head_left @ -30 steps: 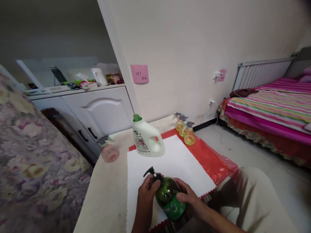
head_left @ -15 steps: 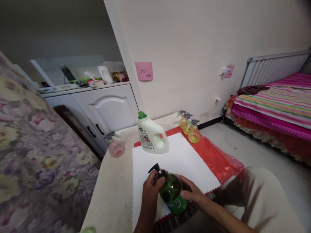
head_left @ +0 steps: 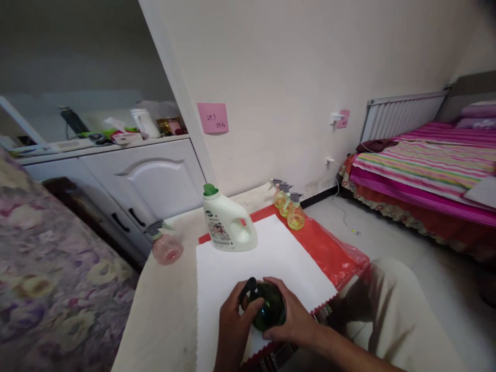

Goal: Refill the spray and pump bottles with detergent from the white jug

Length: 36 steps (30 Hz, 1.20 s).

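Observation:
Low over the near part of a white sheet (head_left: 236, 268), both hands are around a dark green pump bottle (head_left: 269, 309). My left hand (head_left: 237, 314) wraps the neck by the black pump head (head_left: 249, 288). My right hand (head_left: 292, 315) curls round the bottle's right side, thumb at the near edge. The bottle's top faces me, so its label is out of sight. Beyond it stands a pale green detergent jug (head_left: 227, 222) with its handle to the right; a green piece (head_left: 210, 189) sits at its mouth.
A pink spray bottle (head_left: 167, 248) stands at the table's left. Several yellowish spray bottles (head_left: 295, 217) line the back right, on red plastic (head_left: 325, 248). A flowered curtain (head_left: 58, 289) hangs at left, a cabinet (head_left: 151, 175) is behind, and a bed (head_left: 422, 170) is to the right.
The pump bottle has been turned so its top points toward me, hiding its label. My right hand has shifted round its side. The whole view has swung a little to the right.

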### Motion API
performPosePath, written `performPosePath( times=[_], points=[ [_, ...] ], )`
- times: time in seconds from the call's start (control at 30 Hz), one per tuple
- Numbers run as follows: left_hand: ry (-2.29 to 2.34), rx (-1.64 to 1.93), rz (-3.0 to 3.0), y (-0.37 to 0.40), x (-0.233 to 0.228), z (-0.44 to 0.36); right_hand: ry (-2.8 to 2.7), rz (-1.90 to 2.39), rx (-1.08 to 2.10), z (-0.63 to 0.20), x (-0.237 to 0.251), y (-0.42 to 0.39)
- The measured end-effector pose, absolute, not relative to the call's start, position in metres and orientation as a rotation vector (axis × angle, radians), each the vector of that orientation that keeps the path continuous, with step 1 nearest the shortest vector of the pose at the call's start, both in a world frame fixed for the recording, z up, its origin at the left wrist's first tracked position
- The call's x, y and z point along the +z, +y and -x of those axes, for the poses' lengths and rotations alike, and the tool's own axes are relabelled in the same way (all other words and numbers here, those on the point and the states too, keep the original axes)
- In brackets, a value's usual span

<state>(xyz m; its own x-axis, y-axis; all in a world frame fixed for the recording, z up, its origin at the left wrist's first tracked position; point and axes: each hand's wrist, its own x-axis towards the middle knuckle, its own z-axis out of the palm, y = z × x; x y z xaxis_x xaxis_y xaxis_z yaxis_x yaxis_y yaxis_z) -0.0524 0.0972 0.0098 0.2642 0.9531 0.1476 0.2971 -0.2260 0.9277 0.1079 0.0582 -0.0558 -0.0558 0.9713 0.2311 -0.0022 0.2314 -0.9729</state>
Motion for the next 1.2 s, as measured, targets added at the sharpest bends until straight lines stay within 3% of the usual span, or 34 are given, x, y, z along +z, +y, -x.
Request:
performPosePath(
  times=[0.33,0.63,1.2],
  points=[
    [1.338,0.774,-1.861,0.123,-0.016,0.06,-1.104,1.057,0.882,-0.195,-0.045,0.087],
    [1.438,0.526,-2.106,0.127,-0.044,0.056,-0.898,1.18,0.674,-0.285,-0.063,0.139],
    [1.503,0.466,-2.083,0.126,-0.04,0.049,-0.927,1.298,0.611,-0.298,-0.088,0.164]
  ],
)
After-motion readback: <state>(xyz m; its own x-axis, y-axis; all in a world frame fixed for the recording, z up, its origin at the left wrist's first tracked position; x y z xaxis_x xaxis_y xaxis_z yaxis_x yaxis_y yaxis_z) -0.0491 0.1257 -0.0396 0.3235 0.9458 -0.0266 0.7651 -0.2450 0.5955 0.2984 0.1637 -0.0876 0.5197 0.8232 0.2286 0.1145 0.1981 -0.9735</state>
